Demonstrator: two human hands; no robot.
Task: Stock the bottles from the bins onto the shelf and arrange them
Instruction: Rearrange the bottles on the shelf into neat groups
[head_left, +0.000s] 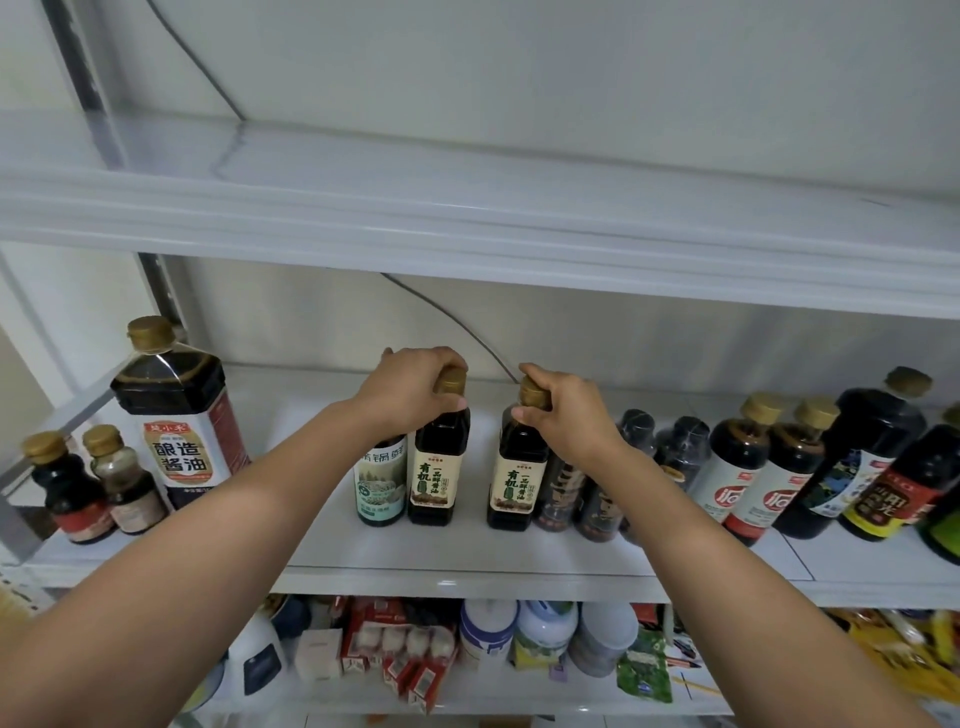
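Two matching dark soy sauce bottles with cream labels and gold caps stand upright on the white middle shelf (467, 556). My left hand (415, 387) grips the cap of the left bottle (437, 467). My right hand (569, 415) grips the cap of the right bottle (517, 473). A gap the width of about one bottle separates the two. A bottle with a green label (380, 483) stands touching the left bottle's left side, partly hidden behind my left forearm.
A large soy sauce jug (176, 415) and two small bottles (98, 483) stand at the shelf's left. Several dark bottles (779, 467) fill the right side. The top shelf (467, 218) hangs low overhead. Packaged goods (467, 649) crowd the lower shelf.
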